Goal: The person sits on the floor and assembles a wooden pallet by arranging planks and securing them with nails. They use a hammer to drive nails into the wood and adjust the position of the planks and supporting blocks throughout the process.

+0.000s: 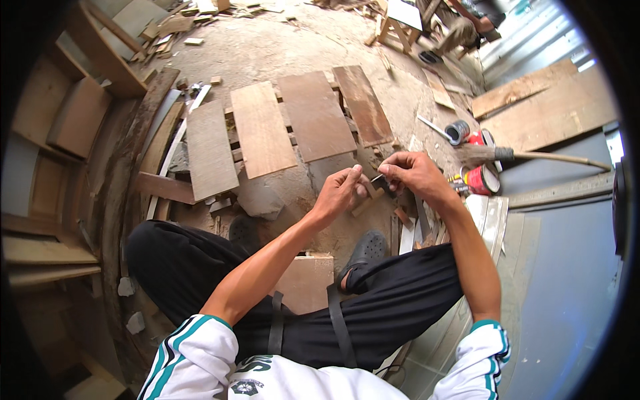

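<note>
In front of me, above my knees, my left hand [341, 193] and my right hand [419, 179] are close together, fingertips pinched. A thin, short, light-coloured piece [377, 177] like a pin or nail sticks out from the right fingertips toward the left fingers; it is too small to name surely. What else the left fingers hold is hidden. Under the hands is a small wooden piece [368, 202]; whether it is held or lies lower I cannot tell. Beyond them lie a grey-brown panel [212, 150], a light panel [262, 130], a brown panel [315, 117] and a darker panel [363, 105], side by side on wooden strips.
At right stand a paint can [457, 132], a red can [483, 180] and a long-handled brush [483, 154]. Wooden furniture frames [80, 120] crowd the left. Offcuts lie about the floor. Another person's leg [457, 37] shows at the far right, near a small wooden stand [402, 20].
</note>
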Available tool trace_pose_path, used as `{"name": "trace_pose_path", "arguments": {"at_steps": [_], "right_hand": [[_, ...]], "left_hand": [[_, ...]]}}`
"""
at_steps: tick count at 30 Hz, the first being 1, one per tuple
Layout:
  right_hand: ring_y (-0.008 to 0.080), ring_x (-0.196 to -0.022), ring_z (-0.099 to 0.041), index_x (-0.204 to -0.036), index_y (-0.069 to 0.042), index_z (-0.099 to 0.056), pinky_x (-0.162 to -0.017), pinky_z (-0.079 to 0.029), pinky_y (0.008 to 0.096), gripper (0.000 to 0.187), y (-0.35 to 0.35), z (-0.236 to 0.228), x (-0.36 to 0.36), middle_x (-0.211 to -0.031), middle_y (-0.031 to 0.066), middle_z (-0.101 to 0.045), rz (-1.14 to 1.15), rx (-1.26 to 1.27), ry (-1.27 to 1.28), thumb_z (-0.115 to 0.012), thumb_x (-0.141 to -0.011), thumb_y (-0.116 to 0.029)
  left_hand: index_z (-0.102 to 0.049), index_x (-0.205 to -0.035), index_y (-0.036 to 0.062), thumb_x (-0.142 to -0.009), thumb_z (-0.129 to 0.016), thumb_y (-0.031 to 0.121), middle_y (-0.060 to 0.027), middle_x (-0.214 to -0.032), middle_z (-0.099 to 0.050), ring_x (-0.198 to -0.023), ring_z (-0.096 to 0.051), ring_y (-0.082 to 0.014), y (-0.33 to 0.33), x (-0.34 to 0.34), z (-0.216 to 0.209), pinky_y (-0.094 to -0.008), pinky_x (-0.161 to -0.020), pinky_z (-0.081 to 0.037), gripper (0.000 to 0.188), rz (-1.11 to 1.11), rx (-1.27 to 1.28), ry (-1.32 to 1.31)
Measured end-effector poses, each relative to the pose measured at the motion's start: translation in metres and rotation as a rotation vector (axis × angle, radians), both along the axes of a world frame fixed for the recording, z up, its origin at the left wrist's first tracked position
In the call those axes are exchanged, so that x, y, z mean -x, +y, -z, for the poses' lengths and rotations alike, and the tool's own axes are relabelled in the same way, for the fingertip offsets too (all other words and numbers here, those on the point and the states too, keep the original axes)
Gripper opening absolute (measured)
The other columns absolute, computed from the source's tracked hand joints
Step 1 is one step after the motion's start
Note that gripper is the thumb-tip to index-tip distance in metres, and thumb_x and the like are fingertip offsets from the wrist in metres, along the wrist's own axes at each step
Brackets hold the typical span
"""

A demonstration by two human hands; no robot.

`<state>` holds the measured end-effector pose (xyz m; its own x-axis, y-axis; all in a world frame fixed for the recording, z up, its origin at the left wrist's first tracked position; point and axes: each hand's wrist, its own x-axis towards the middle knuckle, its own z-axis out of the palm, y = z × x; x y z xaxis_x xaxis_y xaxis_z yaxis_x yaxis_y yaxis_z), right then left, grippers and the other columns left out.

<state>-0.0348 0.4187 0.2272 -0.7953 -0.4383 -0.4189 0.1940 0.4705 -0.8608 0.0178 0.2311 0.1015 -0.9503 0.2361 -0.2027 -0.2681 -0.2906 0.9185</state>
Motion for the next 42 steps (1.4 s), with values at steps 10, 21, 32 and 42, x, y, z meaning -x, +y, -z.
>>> {"name": "trace_pose_path", "arguments": {"at_steps": [10, 21, 32, 42], "right_hand": [[0.0148, -0.088, -0.069, -0.129, 0.004, -0.054, -0.078, -0.058, 0.0267, 0.032, -0.043, -0.024, -0.024, -0.102, 0.0126, -0.069, 0.002, 0.249, 0.133, -0.056, -0.098, -0.003], [0.0168, -0.087, -0.071, -0.113, 0.002, -0.062, -0.076, -0.058, 0.0286, 0.019, -0.069, 0.000, -0.018, -0.097, 0.0114, -0.072, 0.048, 0.075, 0.320, -0.060, -0.096, -0.005], [0.0128, -0.076, -0.068, -0.094, 0.001, -0.068, -0.070, -0.052, 0.0261, 0.013, -0.151, 0.051, 0.014, -0.080, 0.0070, -0.071, -0.176, -0.106, 0.381, -0.067, -0.090, -0.010], [0.0124, -0.074, -0.067, -0.098, 0.000, -0.070, -0.068, -0.054, 0.0275, 0.013, -0.227, 0.097, 0.046, -0.083, 0.0085, -0.072, -0.321, -0.134, 0.306, -0.071, -0.088, -0.009]], "left_hand": [[-0.065, -0.104, 0.0036, -0.106, -0.043, 0.037, -0.0029, -0.086, -0.066, -0.060, -0.056, -0.0058, -0.047, -0.021, -0.067, -0.0201, -0.050, -0.046, 0.040, 0.006, -0.158, 0.118], [-0.066, -0.097, 0.0005, -0.098, -0.062, 0.025, -0.0011, -0.076, -0.064, -0.062, -0.055, -0.0059, -0.065, -0.019, -0.052, -0.0227, -0.054, -0.046, 0.024, -0.125, 0.008, 0.169], [-0.064, -0.076, 0.0073, -0.094, -0.069, 0.025, -0.0001, -0.063, -0.060, -0.051, -0.051, -0.0051, -0.203, 0.014, 0.025, -0.0229, -0.046, -0.042, 0.026, -0.799, 0.115, 0.202], [-0.077, -0.093, 0.0136, -0.082, -0.067, 0.024, -0.0110, -0.095, -0.075, -0.092, -0.071, -0.0276, -0.491, 0.006, 0.242, -0.0378, -0.087, -0.053, 0.018, -1.238, 1.006, -0.462]]}}
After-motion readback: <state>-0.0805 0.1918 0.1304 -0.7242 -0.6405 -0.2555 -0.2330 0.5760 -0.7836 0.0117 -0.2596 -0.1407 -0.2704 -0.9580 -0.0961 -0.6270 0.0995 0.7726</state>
